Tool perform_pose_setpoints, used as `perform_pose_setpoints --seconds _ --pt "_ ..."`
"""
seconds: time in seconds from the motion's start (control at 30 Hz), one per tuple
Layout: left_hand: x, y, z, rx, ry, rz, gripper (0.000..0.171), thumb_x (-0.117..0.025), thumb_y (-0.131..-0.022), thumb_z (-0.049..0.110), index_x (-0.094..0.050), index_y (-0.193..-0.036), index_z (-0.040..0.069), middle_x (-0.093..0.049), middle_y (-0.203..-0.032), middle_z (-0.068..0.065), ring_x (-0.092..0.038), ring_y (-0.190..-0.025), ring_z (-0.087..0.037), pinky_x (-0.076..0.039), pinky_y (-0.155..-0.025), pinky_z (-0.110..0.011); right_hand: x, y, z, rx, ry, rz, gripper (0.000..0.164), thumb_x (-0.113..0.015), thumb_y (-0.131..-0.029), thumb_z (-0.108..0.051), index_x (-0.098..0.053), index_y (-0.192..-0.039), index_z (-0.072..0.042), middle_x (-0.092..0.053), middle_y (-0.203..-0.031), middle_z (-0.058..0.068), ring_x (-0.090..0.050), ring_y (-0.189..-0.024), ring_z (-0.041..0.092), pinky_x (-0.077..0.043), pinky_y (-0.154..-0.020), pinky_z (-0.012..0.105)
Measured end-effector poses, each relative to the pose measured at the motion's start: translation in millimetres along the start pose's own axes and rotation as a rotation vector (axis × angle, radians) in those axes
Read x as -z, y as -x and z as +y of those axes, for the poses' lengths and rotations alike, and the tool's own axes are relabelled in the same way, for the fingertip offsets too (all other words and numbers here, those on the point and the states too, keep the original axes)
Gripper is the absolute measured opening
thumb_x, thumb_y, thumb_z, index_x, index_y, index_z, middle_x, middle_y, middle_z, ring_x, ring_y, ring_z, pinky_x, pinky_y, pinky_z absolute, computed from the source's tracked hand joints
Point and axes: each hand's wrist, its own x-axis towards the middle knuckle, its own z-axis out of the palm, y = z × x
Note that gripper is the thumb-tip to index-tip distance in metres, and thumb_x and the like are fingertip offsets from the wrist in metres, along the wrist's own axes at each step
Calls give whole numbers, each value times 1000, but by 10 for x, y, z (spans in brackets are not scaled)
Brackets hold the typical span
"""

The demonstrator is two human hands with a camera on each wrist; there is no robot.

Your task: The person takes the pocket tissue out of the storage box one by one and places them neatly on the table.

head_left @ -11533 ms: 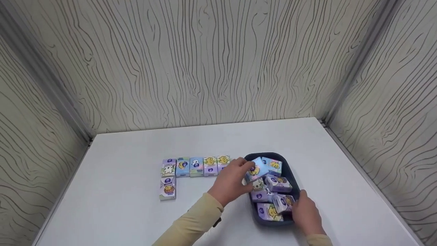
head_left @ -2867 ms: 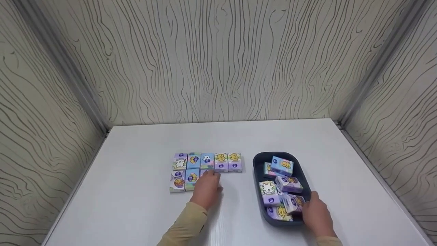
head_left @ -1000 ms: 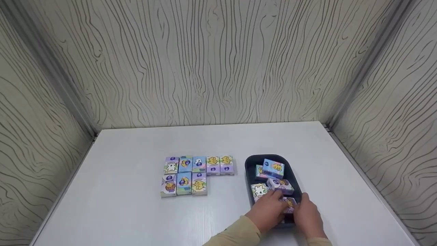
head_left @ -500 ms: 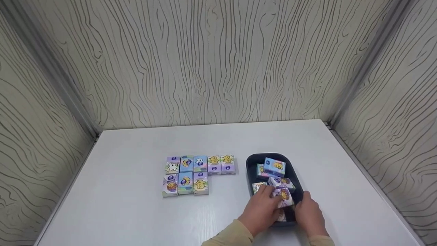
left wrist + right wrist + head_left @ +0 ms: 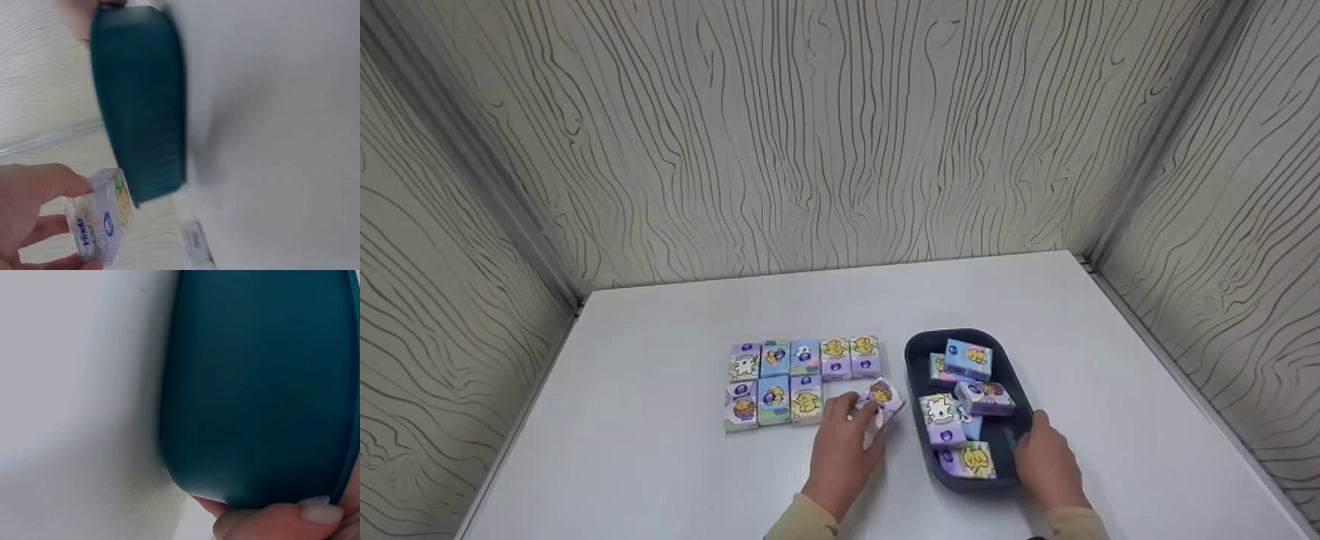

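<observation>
We find the left grip [image 5: 841,454] pinching one tissue packet [image 5: 885,399] between thumb and fingers, skewed, above the bench [image 5: 660,337] just beside the tray [image 5: 913,375]. We judge the packet light, soft and slick in its wrapper, best taken by its side edges without hard squeezing. The right grip [image 5: 1048,463] clasps the tray's rim on the side towards the bench's right edge. Left of the tray, the laid-out packets [image 5: 773,397] form two rows, the five-packet row nearer the bench's far edge, the other holding three. The left wrist view shows "Vinda" lettering we cannot read from the head; only the head view shows the packets inside the tray [image 5: 969,360].
</observation>
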Motion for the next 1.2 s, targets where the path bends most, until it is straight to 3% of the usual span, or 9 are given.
perform_pose_setpoints --seconds 0.17,0.33,0.47,0.6,0.7,0.8,0.87,1.07,1.2 --pt "-49 37 -172 118 -76 -66 35 -80 -78 21 -70 -112 16 -56 -118 -6 -50 -111 -20 -48 -95 -36 6 -9 -3 -9 5 -10 46 -34 -96 -3 -24 -135 19 -41 -127 43 -45 -115 54 -44 -88 62" --pt "-112 64 -233 122 -133 -84 30 -79 -78 20 -72 -105 12 -58 -110 -9 -53 -104 -23 -50 -89 -37 1 -10 3 -5 1 -5 45 -34 -96 -3 -25 -134 19 -42 -125 43 -45 -114 55 -44 -88 62" --pt "-138 84 -221 116 -202 -142 29 -80 -77 21 -70 -100 6 -57 -99 -9 -54 -93 -23 -53 -78 -35 -3 -14 3 -9 3 -8 45 -33 -96 -3 -25 -134 19 -42 -125 43 -45 -115 54 -43 -90 62" --pt "-125 87 -185 31 -336 -206 28 -77 -80 18 -69 -101 2 -56 -95 -11 -55 -85 -24 -54 -68 -34 0 -22 -1 -24 -1 -11 45 -33 -96 -3 -24 -135 19 -40 -127 43 -44 -116 54 -42 -91 62" --pt "-95 71 -156 -98 -437 -281 25 -73 -84 13 -69 -107 4 -57 -102 -11 -57 -92 -23 -54 -73 -34 6 -23 -1 -29 -2 -16 46 -33 -96 -4 -24 -136 18 -39 -128 43 -43 -117 55 -41 -92 62" --pt "-73 39 -135 -229 -489 -375 28 -70 -85 6 -68 -112 7 -59 -109 -10 -58 -101 -23 -54 -82 -36 7 -20 4 -22 4 -14 46 -34 -96 -4 -24 -136 18 -40 -127 43 -44 -116 55 -42 -91 62" --pt "-72 13 -114 -286 -513 -414 30 -70 -85 4 -67 -114 8 -61 -110 -11 -60 -101 -23 -55 -80 -35 13 -18 8 -18 8 -13 46 -34 -96 -4 -24 -135 18 -40 -127 43 -44 -116 55 -42 -90 62" --pt "-113 -77 -72 -347 -578 -327 16 -69 -86 6 -72 -102 5 -67 -95 -12 -64 -73 -20 -54 -55 -30 19 -11 22 31 19 15 42 -35 -94 -2 -28 -131 18 -47 -119 43 -50 -108 55 -46 -83 61" --pt "-140 -164 -88 -332 -589 -323 15 -69 -85 6 -73 -100 5 -68 -91 -12 -63 -67 -19 -54 -53 -30 12 -15 14 28 14 5 44 -34 -94 -2 -27 -133 18 -45 -121 43 -49 -110 55 -45 -85 62"
